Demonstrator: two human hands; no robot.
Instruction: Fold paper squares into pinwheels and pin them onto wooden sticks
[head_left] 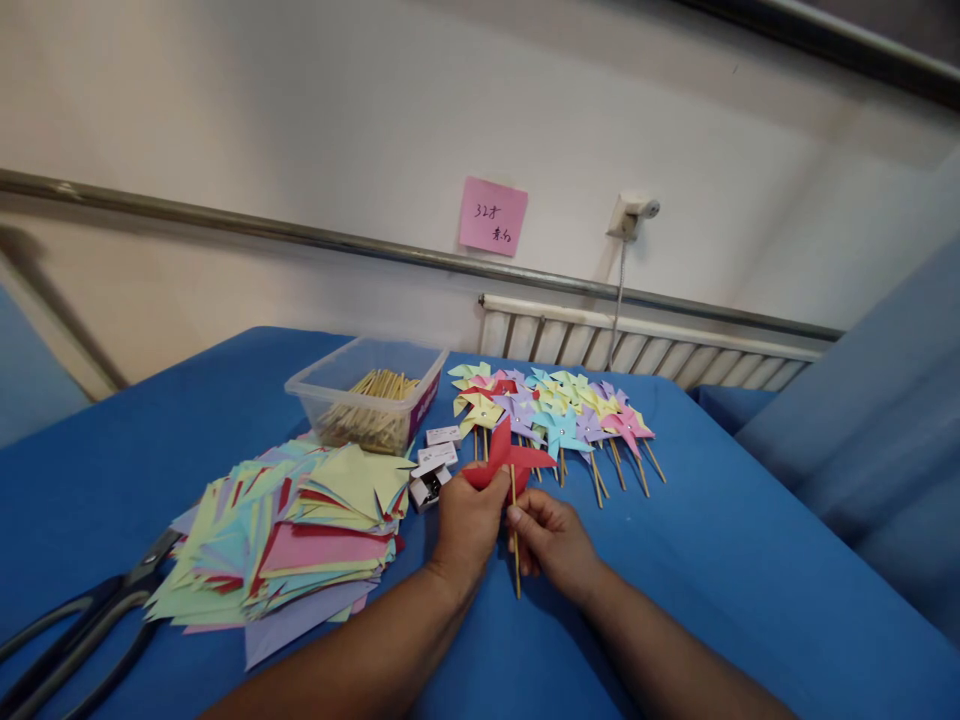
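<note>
At lower centre, our left hand [466, 522] pinches the red pinwheel [501, 455]; our right hand [556, 542] grips its stick [517, 580]. We judge it light, crease-prone paper: hold the stick.

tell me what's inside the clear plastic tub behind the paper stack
The clear plastic tub holds a heap of thin wooden sticks. Whatever might lie under the heap is covered by the sticks and blurred through the wall.
</note>
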